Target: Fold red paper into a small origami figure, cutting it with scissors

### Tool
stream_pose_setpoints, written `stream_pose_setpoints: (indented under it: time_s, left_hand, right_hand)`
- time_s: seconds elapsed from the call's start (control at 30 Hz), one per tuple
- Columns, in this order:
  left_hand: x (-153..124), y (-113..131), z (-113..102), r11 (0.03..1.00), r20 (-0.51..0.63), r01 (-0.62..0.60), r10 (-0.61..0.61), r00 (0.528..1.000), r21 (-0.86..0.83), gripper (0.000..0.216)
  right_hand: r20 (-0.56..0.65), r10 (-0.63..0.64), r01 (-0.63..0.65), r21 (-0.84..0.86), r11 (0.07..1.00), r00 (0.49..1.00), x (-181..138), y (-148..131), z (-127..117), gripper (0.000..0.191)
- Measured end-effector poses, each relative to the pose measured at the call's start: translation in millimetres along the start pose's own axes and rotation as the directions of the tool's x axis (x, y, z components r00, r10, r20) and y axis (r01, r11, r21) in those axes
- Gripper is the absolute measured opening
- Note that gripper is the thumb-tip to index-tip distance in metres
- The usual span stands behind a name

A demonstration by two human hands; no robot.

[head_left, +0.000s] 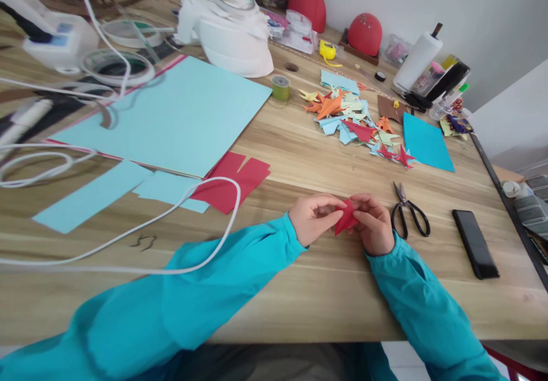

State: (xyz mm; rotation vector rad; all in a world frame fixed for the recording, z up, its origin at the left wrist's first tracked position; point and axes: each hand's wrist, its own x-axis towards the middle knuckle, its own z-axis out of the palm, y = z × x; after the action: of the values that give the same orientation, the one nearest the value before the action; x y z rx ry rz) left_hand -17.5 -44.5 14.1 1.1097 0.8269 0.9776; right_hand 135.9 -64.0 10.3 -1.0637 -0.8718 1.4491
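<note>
Between my two hands is a small folded piece of red paper (345,221), held just above the wooden table. My left hand (315,218) pinches its left side between thumb and fingers. On the other side, my right hand (373,221) grips the paper's upper right edge the same way. The fingertips cover part of the folds. Black-handled scissors (406,209) lie right of my right hand, blades pointing away. Beyond my hands is a pile of folded paper pieces (342,115) in orange, blue, red and pale green. Red paper strips (240,181) lie left of my left hand.
A large light-blue sheet (180,118) covers the left of the table, with blue strips (92,195) before it. A white cable (171,212) loops across my left sleeve. A black phone (475,244) lies at right. A thread spool (281,88) and turquoise paper (428,142) sit farther back.
</note>
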Motion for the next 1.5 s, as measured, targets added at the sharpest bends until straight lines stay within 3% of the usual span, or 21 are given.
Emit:
stream_pose_setpoints:
  time_s: [0.2,0.43,0.57,0.73,0.97,1.17,1.5]
  left_hand:
    - [0.6,0.3,-0.1,0.998,-0.021,0.003,-0.001,1.0,0.066,0.02]
    - [0.3,4.2,-0.8,0.999,-0.032,0.03,-0.029,0.999,0.021,0.018]
    - [1.6,7.0,-3.4,0.999,-0.036,0.045,-0.044,0.998,0.008,0.024]
    - [2.8,6.2,-4.0,0.997,0.0,0.044,-0.044,0.999,-0.061,0.025]
    - [0.4,1.8,0.3,0.966,0.08,0.129,-0.114,0.99,-0.224,0.025]
    - [0.9,-4.4,-0.6,0.973,0.118,0.104,-0.081,0.99,-0.208,0.033]
    - [1.2,-3.8,1.8,0.973,0.089,0.1,-0.083,0.993,-0.209,0.031]
  right_hand:
    - [0.006,-0.03,0.03,-0.122,0.992,1.0,-0.3,4.9,-4.0,0.005]
    - [0.087,-0.07,0.087,-0.214,0.973,0.994,-3.7,6.0,-5.2,0.008]
    - [0.058,-0.073,0.085,-0.237,0.968,0.996,-3.1,5.9,-3.2,0.007]
    - [-0.047,-0.034,0.024,-0.207,0.978,0.998,-0.6,6.8,-4.2,0.007]
    - [-0.074,0.034,-0.039,-0.078,0.996,0.997,-0.4,0.8,0.5,0.008]
    - [-0.072,0.059,-0.062,-0.039,0.997,0.996,0.5,-2.0,2.7,0.011]
    - [-0.028,0.047,-0.048,-0.045,0.998,0.999,0.1,-1.5,2.4,0.012]
